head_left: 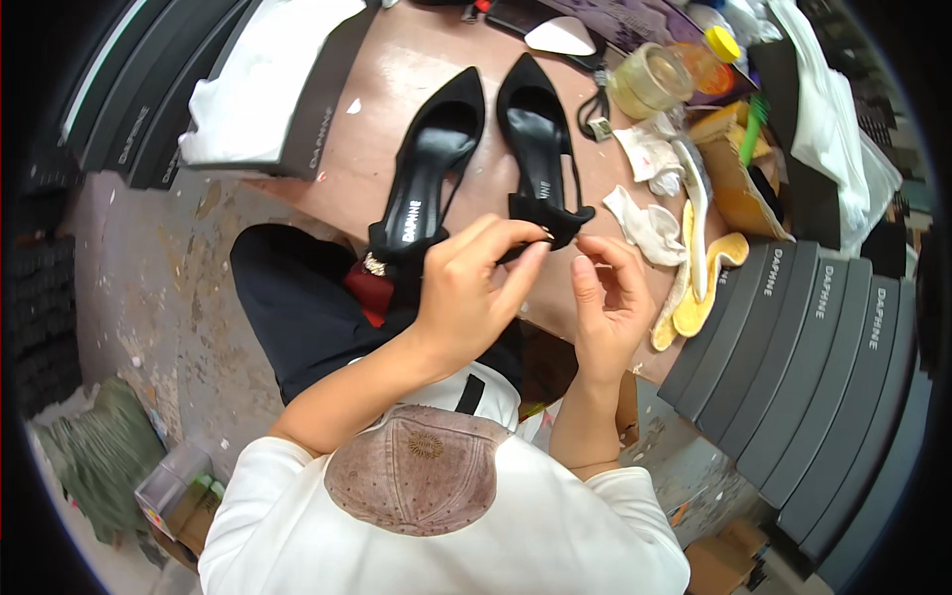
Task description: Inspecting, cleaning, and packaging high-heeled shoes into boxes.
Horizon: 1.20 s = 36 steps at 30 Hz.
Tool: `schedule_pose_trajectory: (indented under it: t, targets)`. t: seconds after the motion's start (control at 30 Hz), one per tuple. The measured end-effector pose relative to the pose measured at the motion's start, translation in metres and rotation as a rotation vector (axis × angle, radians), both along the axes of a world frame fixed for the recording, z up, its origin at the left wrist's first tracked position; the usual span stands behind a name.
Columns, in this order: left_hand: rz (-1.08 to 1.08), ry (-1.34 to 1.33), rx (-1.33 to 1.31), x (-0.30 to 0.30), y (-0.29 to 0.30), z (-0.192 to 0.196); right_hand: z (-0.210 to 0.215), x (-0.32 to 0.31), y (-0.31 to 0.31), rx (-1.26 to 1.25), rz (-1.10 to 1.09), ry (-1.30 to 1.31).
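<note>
Two black pointed slingback shoes lie side by side on the pinkish table, toes pointing away from me: the left shoe point(433, 149) and the right shoe point(535, 139). A glittery ornament point(374, 264) shows at the back of the left one. My left hand point(471, 283) is closed in a pinch just in front of the right shoe's heel end, with a tiny dark and gold bit at the fingertips that is too small to name. Beside it, my right hand point(612, 302) has its fingers curled and its thumb near the index finger; what they hold, if anything, cannot be made out.
Dark shoeboxes point(793, 357) stand in a row at the right, with more boxes point(149, 109) at the far left. An open box holds white tissue paper point(263, 84). Yellow insoles point(709, 297), white cloths point(645, 223), a glass jar point(650, 79) and a yellow-capped bottle point(716, 59) crowd the table's right side.
</note>
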<state>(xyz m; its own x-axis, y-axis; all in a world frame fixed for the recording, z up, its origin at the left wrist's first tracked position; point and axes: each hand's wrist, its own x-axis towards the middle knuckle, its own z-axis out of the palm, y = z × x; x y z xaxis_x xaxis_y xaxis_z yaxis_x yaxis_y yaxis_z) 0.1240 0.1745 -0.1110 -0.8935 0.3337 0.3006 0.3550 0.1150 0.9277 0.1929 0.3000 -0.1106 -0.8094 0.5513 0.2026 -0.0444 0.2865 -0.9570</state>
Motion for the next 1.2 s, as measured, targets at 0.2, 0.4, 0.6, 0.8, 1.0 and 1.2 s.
schedule_pose_trajectory:
  t: [0.2, 0.4, 0.6, 0.8, 1.0, 1.2]
  targets:
    - [-0.095, -0.372, 0.166, 0.004, 0.003, 0.005, -0.004, -0.005, -0.007, -0.017, -0.084, 0.006]
    - [-0.039, -0.29, 0.191, 0.002, 0.005, 0.0, -0.011, -0.006, -0.005, -0.036, -0.039, 0.037]
    - [0.016, 0.026, 0.057, -0.002, 0.01, -0.009, -0.016, -0.002, -0.005, -0.037, -0.03, 0.074]
    - [0.017, 0.116, -0.01, -0.004, 0.008, -0.006, -0.017, -0.005, -0.006, -0.121, -0.008, 0.078]
    - [-0.03, 0.396, -0.17, -0.008, 0.01, 0.003, -0.014, -0.005, -0.005, -0.203, -0.044, 0.045]
    - [-0.04, 0.586, -0.192, -0.007, 0.006, -0.004, -0.02, -0.007, 0.001, -0.209, -0.02, 0.077]
